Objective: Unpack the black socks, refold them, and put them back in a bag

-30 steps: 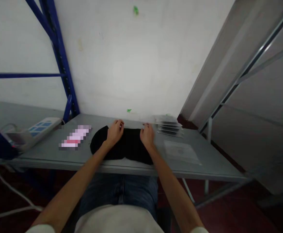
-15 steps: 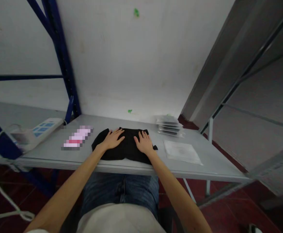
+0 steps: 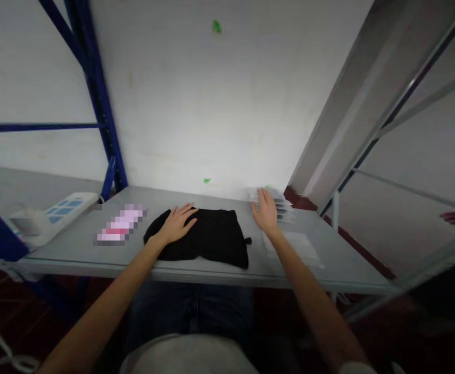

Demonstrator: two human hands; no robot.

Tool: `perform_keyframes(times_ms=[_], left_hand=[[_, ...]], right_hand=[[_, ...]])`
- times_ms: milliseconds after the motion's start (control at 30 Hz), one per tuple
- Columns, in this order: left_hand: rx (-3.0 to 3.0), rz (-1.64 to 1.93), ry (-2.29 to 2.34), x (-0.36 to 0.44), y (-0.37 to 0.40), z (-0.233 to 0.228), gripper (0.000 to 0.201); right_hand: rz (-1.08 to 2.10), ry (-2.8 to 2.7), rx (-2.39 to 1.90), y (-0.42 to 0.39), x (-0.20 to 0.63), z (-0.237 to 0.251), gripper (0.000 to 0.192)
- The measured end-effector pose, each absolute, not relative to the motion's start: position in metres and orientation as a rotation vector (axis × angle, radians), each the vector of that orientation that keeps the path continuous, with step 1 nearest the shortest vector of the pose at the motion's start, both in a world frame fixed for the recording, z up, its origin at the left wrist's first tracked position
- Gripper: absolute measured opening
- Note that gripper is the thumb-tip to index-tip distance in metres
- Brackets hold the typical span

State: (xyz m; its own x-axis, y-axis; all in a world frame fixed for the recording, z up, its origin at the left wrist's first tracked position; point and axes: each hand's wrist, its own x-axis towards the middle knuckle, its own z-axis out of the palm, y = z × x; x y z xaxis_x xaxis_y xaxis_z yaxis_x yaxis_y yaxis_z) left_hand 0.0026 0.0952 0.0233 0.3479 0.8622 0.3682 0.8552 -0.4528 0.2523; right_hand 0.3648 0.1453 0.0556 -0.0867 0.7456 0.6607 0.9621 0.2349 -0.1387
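Observation:
A folded black cloth item [image 3: 215, 236], perhaps a garment, lies flat near the front edge of the grey table, a small tab sticking out on its right. My left hand [image 3: 175, 224] rests palm down on its left part, fingers spread. Off the cloth to the right, my right hand [image 3: 265, 210] is at the left side of a stack of clear plastic packets [image 3: 284, 208], fingers stretched out and pointing toward the wall. Whether it touches the stack I cannot tell. Partly behind my right forearm lies a single flat translucent bag [image 3: 299, 246].
A pixelated pink-and-white object [image 3: 122, 223] lies left of the cloth. Farther left are a white power strip [image 3: 66, 210] with blue panels and a blue metal upright [image 3: 103, 104]. A white wall [image 3: 212, 114] stands behind the grey table [image 3: 114, 259].
My right hand has left the black cloth and moved right to the stack of packets, uncovering the cloth's right side. My left hand stays on the cloth. The view has shifted slightly.

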Motion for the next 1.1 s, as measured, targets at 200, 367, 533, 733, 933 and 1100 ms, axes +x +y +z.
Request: perform_keyframes(times_ms=[200,367,533,733,933,1100], left_hand=[[2.654,0.710,1.499,0.034,0.078,0.027,0.060],[2.598,0.467,1.490,0.043,0.071,0.018,0.072],[2.611,0.434,1.488,0.036,0.069,0.017,0.072],[2.590,0.617,1.492,0.036,0.063,0.018,0.075],[2.520,1.247,1.670,0.031,0.058,0.029,0.085],[2.748,1.125,1.549,0.027,0.054,0.035,0.073]], right_hand=[[-0.363,-2.227,-1.813,0.177,0.441,0.078,0.092],[-0.426,-2.174,-1.817,0.180,0.448,0.077,0.066],[-0.465,-2.211,-1.780,0.173,0.443,0.084,0.051],[-0.584,-2.157,-1.730,0.154,0.413,0.100,0.048],[-0.610,-2.189,-1.411,0.104,0.319,0.088,0.054],[-0.504,-2.380,-1.185,0.060,0.244,0.053,0.052]])
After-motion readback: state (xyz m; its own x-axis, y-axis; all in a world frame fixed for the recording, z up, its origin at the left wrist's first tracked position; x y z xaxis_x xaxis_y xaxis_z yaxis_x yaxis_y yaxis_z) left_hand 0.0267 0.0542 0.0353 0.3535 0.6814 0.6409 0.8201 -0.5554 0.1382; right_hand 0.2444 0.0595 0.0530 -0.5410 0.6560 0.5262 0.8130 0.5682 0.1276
